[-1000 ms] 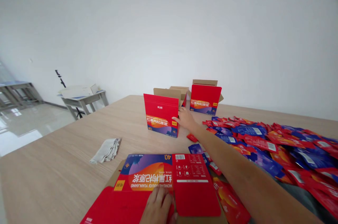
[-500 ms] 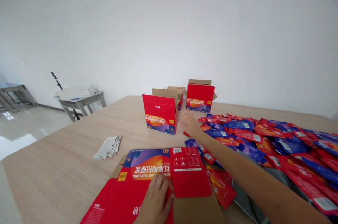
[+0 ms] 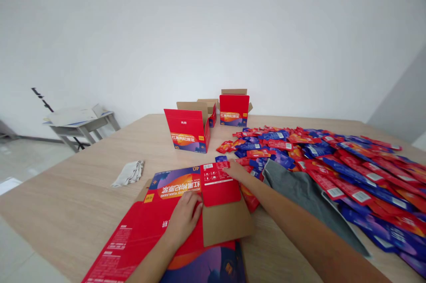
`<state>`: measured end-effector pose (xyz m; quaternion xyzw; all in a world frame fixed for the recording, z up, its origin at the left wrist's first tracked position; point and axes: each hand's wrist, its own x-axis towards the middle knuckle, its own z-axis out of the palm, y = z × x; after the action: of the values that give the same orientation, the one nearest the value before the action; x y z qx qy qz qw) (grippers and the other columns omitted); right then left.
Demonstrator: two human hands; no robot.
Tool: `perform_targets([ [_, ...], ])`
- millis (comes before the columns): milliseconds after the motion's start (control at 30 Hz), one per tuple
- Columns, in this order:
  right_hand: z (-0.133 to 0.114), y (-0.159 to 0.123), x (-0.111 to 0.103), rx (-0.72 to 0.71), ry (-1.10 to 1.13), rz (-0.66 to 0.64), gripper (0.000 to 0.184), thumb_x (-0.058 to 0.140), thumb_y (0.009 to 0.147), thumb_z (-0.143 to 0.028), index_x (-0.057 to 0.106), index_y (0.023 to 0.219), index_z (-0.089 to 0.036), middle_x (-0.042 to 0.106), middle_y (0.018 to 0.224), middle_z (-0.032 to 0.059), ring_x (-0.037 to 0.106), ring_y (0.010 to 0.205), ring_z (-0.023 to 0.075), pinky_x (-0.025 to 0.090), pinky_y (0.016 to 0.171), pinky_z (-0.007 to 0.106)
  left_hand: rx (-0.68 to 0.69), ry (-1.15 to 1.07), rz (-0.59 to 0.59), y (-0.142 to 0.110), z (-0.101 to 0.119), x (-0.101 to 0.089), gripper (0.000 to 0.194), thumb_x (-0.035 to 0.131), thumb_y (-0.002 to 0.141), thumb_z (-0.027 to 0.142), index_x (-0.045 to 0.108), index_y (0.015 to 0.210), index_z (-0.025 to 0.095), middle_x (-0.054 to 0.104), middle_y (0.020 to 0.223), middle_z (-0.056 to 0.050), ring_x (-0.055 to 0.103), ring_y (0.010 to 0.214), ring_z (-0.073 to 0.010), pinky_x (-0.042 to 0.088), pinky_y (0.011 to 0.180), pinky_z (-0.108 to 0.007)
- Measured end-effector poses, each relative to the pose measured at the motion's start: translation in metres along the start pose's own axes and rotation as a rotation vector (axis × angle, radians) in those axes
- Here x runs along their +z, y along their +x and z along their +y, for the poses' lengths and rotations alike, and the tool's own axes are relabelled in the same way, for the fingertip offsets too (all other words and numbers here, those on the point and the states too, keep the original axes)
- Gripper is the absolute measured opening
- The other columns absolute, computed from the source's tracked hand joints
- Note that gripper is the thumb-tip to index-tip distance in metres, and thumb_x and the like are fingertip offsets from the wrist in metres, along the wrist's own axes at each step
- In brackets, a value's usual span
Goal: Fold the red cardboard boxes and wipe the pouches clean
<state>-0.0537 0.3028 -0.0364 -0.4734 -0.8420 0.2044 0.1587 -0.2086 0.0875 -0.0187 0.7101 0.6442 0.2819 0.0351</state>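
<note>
Wooden table, long and pale, is carrying everything. Along its right half a wide heap of red and blue sachets is spreading, partly lying over a grey cloth. At the far end three assembled red boxes are standing open-topped: the nearest box, and two more just behind it. A crumpled grey rag is lying well left of your work.

Directly in front of you the flat carton blank is lying printed side up, one red side panel overlapping a bare brown cardboard flap.

Your left hand is pressing palm-down on the blank, fingers spread flat, gripping nothing. Your right hand is resting open on the far right edge of the red panel, fingertips touching it; whether the thumb is hooking under the edge, I cannot tell.

Judging by this, you are starting to erect a fresh carton: pinning it and taking hold of a panel. The next move is likely calling for lifting that panel along its crease while the left hand is keeping the base from sliding.
</note>
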Motion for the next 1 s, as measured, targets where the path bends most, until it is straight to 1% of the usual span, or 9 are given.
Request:
perform_targets([
  [133,-0.005,-0.014,-0.016,0.07,0.338,0.061,0.039,0.056,0.083,-0.021,0.048,0.121,-0.017,0.063,0.107,0.0066,0.062,0.093,0.0189,0.05,0.078,0.032,0.074,-0.019,0.019,-0.005,0.006,-0.008,0.017,0.039,0.091,0.026,0.053,0.097,0.019,0.056,0.104,-0.007,0.054,0.101,-0.0177,0.046,0.09,-0.036],
  [300,-0.003,-0.044,-0.049,0.102,0.711,0.127,0.056,0.044,0.08,-0.016,0.033,0.135,-0.021,0.069,0.095,0.0019,0.067,0.076,0.0173,0.052,0.068,0.029,0.208,0.037,0.009,-0.008,0.028,-0.025,0.031,0.051,0.085,0.036,0.051,0.111,0.019,0.053,0.118,-0.011,0.049,0.114,-0.0219,0.044,0.095,-0.039],
  [500,0.054,-0.098,-0.097,0.27,0.97,0.273,0.045,0.049,0.071,-0.022,0.053,0.115,-0.014,0.071,0.081,0.0051,0.067,0.071,0.0213,0.053,0.07,0.035,0.471,0.137,-0.148,-0.019,0.08,-0.045,0.074,0.062,0.069,0.057,0.041,0.131,0.022,0.051,0.13,-0.013,0.048,0.119,-0.029,0.046,0.094,-0.042],
  [633,0.093,-0.149,-0.135,0.359,1.033,0.357,0.032,0.058,0.063,-0.026,0.063,0.093,-0.017,0.071,0.074,0.0058,0.066,0.068,0.0232,0.053,0.066,0.037,0.62,0.268,-0.128,-0.015,0.09,-0.06,0.049,0.05,0.084,0.028,0.042,0.132,0.028,0.061,0.121,-0.006,0.057,0.11,-0.0214,0.047,0.093,-0.035],
  [700,0.102,-0.176,-0.152,0.341,1.025,0.389,0.025,0.062,0.06,-0.031,0.066,0.083,-0.019,0.071,0.075,0.006,0.066,0.07,0.0237,0.052,0.064,0.035,0.62,0.28,-0.057,-0.002,0.092,-0.076,0.042,0.041,0.085,0.02,0.05,0.125,0.028,0.066,0.11,-0.005,0.063,0.099,-0.0188,0.051,0.086,-0.032],
  [767,0.107,-0.2,-0.166,0.3,0.991,0.38,0.022,0.061,0.063,-0.039,0.067,0.075,-0.021,0.07,0.073,0.0056,0.064,0.067,0.0225,0.051,0.06,0.033,0.56,0.25,-0.003,0.017,0.102,-0.098,0.035,0.039,0.086,0.025,0.056,0.116,0.028,0.069,0.101,-0.004,0.066,0.088,-0.0187,0.052,0.076,-0.031],
  [833,0.11,-0.22,-0.176,0.286,0.931,0.336,0.029,0.055,0.069,-0.049,0.065,0.067,-0.022,0.065,0.06,0.0035,0.059,0.053,0.0188,0.047,0.05,0.03,0.504,0.217,0.004,0.04,0.122,-0.121,0.031,0.039,0.086,0.034,0.059,0.109,0.027,0.07,0.097,-0.003,0.066,0.081,-0.0181,0.051,0.07,-0.03],
  [933,0.116,-0.246,-0.19,0.275,0.723,0.343,0.04,0.048,0.074,-0.054,0.054,0.051,-0.022,0.049,0.041,-0.0017,0.045,0.038,0.0138,0.039,0.04,0.026,0.381,0.261,-0.13,0.081,0.161,-0.141,0.042,0.032,0.086,0.047,0.063,0.097,0.021,0.067,0.077,-0.003,0.062,0.065,-0.0159,0.046,0.065,-0.03],
  [1000,0.115,-0.263,-0.201,0.222,0.532,0.525,0.034,0.049,0.076,-0.052,0.056,0.061,-0.022,0.053,0.05,-0.0013,0.051,0.048,0.0154,0.044,0.048,0.028,0.333,0.293,-0.251,0.107,0.185,-0.139,0.045,0.033,0.083,0.05,0.063,0.086,0.017,0.061,0.063,-0.001,0.057,0.057,-0.0138,0.042,0.062,-0.028],
])
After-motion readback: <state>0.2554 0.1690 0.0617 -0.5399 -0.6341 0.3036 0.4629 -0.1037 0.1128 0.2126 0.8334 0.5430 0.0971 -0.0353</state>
